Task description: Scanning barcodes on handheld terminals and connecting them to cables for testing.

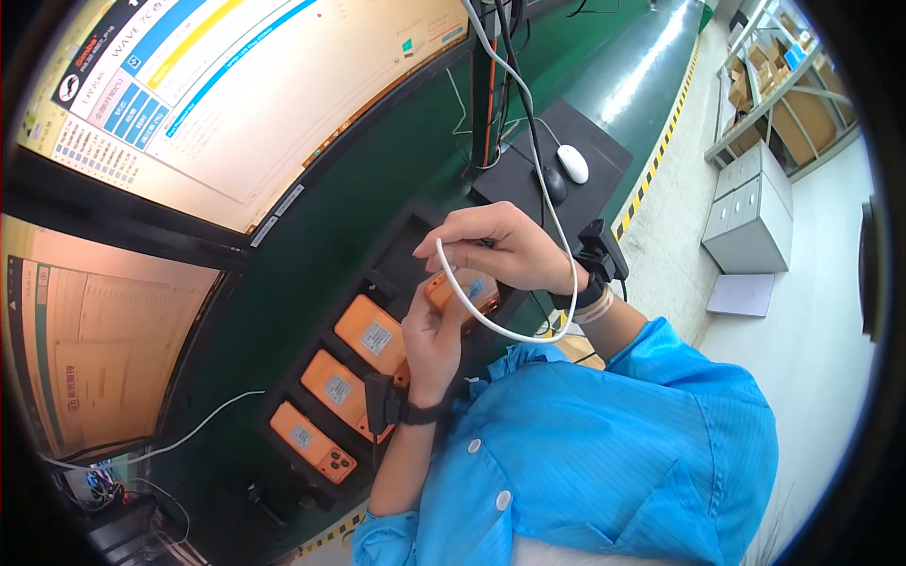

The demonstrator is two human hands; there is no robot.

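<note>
My left hand is closed around an orange smartphone, which it holds above a black tray. Part of the phone is hidden behind my fingers and a white cable. Close over the phone's upper end, my right hand pinches the end of that white cable. Whether its plug touches the phone cannot be seen. The cable loops below my right wrist and runs up past the mice. Three more orange phones lie side by side in the tray, back up, with white labels. Both wrists wear black straps with small devices.
Two monitors stand along the left of the green bench. A white mouse and a dark mouse rest on a black mat at the back. Beyond the striped floor tape are a grey cabinet and shelving with boxes.
</note>
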